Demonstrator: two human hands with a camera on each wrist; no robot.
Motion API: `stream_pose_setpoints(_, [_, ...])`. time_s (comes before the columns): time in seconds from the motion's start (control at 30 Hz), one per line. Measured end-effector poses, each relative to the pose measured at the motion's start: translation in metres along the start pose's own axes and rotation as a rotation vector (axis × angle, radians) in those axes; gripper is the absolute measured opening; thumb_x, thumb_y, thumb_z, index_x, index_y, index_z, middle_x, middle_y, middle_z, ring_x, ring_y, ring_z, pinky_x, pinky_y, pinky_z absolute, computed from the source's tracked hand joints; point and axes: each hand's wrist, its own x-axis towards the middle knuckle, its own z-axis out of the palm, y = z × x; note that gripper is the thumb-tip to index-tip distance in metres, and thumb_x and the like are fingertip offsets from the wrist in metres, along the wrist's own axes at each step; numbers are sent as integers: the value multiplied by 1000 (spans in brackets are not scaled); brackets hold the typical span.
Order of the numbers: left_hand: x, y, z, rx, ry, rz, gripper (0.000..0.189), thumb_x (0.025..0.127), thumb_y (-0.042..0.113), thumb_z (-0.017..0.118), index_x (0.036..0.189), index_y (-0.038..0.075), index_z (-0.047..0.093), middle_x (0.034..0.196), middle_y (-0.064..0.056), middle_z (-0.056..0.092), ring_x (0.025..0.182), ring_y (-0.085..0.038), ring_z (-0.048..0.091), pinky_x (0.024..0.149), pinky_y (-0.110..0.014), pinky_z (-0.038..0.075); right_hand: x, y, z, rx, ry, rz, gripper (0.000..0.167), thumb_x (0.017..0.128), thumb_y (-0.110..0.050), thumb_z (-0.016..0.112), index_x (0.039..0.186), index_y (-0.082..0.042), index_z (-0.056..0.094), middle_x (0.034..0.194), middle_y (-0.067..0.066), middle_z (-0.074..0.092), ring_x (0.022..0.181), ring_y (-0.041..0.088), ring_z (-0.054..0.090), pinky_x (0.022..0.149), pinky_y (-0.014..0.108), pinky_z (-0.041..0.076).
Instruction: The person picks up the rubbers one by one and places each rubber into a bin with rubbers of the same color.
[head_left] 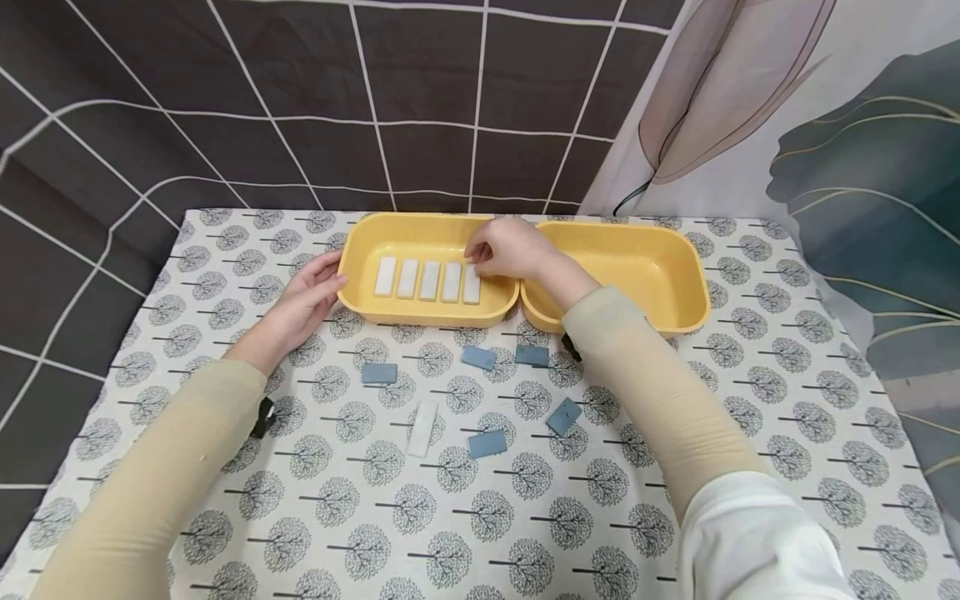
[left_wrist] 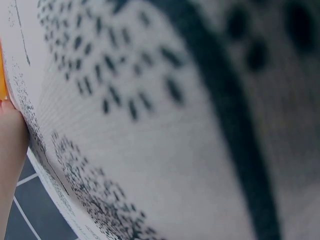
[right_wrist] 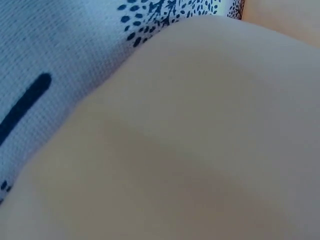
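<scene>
My left hand point(head_left: 303, 304) holds the left end of a yellow plastic tray point(head_left: 431, 318), its thumb at the rim and the fingers along the outer wall. Inside that tray, several white rectangular blocks point(head_left: 429, 281) lie side by side in a row. My right hand point(head_left: 513, 247) reaches over the tray's right side and pinches the rightmost white block point(head_left: 471, 285) at its upper end; the fingertips are partly hidden. Only a sliver of the left hand point(left_wrist: 11, 135) shows in the left wrist view. The right wrist view is mostly filled by blurred skin or sleeve.
A second yellow tray point(head_left: 637, 279) adjoins the first on the right, partly behind the right forearm. On the tree-patterned cloth point(head_left: 315, 500) in front lie several blue blocks point(head_left: 488, 443) and one loose white block point(head_left: 422, 428). A dark tiled-pattern curtain point(head_left: 427, 158) hangs behind.
</scene>
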Motion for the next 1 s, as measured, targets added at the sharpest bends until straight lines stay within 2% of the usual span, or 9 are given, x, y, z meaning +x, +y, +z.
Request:
stream_pose_setpoints(0.43, [0, 1, -1, -8, 0, -7, 69, 108, 0, 52, 166, -3, 15, 176, -23, 12, 127, 0, 56, 109, -9, 50, 0, 3, 3, 75, 48, -2, 22, 91, -8, 79, 112, -2, 79, 106, 13, 80, 98, 22, 75, 92, 33, 64])
stream_pose_setpoints(0.8, [0, 1, 0, 22, -3, -4, 68, 108, 1, 52, 166, -3, 16, 177, -22, 12, 129, 0, 52, 115, -10, 46, -2, 1, 1, 116, 55, -19, 20, 92, -7, 80, 111, -1, 79, 107, 14, 80, 97, 24, 76, 91, 33, 65])
stream_pose_setpoints(1.0, [0, 2, 0, 15, 0, -11, 68, 108, 1, 51, 166, -2, 17, 177, -21, 12, 138, -7, 47, 116, -11, 45, -4, 1, -1, 164, 75, -56, 19, 91, -5, 81, 109, 2, 79, 106, 17, 80, 95, 26, 76, 90, 35, 66])
